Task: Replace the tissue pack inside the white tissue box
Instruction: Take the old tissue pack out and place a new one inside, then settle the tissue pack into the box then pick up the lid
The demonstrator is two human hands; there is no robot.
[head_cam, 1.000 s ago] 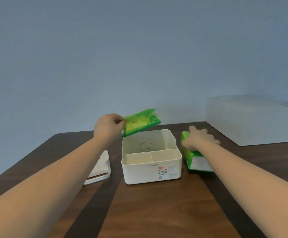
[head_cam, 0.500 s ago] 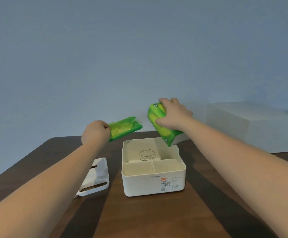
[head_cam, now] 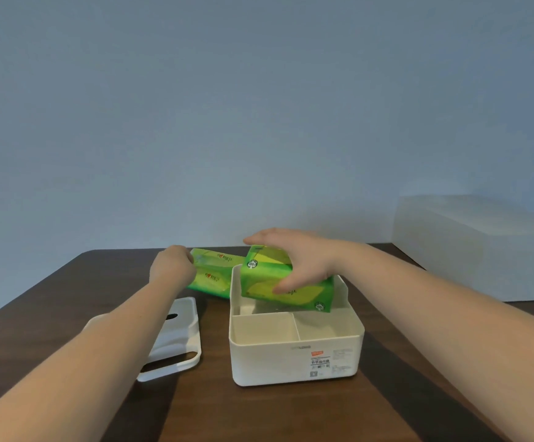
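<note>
The white tissue box stands open in the middle of the dark wooden table, with two small bare compartments along its near side. My right hand grips a full green tissue pack and holds it tilted over the box's rear compartment, its lower end just inside the rim. My left hand holds a flatter green pack low over the table, just left of the box's back corner. The spring inside the box is hidden by the full pack.
The box's white lid lies flat on the table left of the box, partly under my left forearm. A large white container stands at the back right against the blue-grey wall.
My right hand has brought the full pack down from above into the box's rear compartment. My left hand has lowered the flat pack toward the table beside the box.
</note>
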